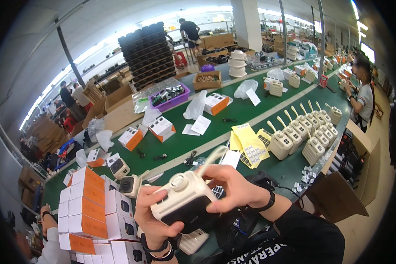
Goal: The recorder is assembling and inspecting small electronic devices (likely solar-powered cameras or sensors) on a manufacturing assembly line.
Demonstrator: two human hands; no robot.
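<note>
A boxy cream device (179,201) with a round knob on top, a dark front panel and a cream strap is held up between both my hands. My left hand (150,215) grips its left end, fingers on the top and thumb on the lower front. My right hand (237,190) closes on the right end, with the thumb at the panel's edge and the fingers behind. Under them lies another cream device (193,241), partly hidden. Two similar devices, one with a dark round front (129,185), stand beyond my left hand.
Stacked white-and-orange boxes (92,200) stand at left, near a co-worker's arm (50,222). Cream devices with straps (280,145) line the right bench beside yellow sticker sheets (249,145) and small white pieces (304,178). An open carton (343,198) sits at the right edge; another person (363,90) works beyond.
</note>
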